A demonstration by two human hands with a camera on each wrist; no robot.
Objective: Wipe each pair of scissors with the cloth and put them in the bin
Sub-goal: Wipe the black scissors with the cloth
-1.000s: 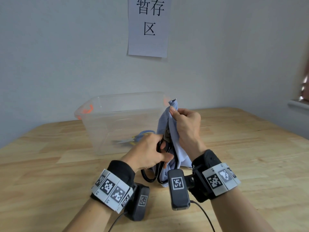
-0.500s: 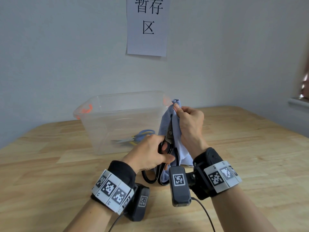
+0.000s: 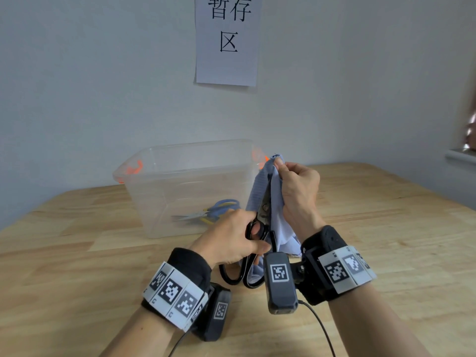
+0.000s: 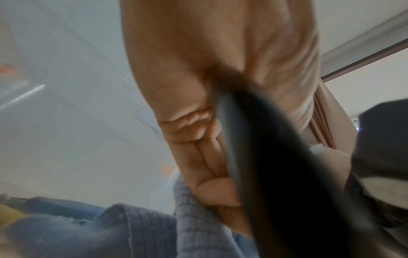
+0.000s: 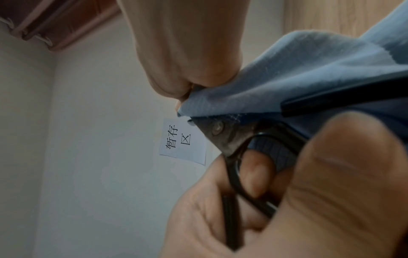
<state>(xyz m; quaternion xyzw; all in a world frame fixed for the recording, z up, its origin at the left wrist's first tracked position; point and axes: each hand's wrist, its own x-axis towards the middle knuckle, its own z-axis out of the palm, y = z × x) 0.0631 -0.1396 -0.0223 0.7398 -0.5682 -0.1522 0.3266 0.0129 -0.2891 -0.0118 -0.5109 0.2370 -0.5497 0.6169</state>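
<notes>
Just in front of the clear plastic bin (image 3: 159, 176), our left hand (image 3: 226, 240) grips the rigid black-handled steel scissors (image 3: 260, 228) by their loops; our right hand (image 3: 296, 191) pinches the soft pale-blue cloth (image 3: 277, 217) round the blades, likely sharp and slippery.

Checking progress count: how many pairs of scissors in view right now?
2. The black-handled scissors are held upright by the left hand, blades wrapped in the cloth gripped by the right hand. The blue-handled scissors lie inside the bin. None seem hidden.
</notes>
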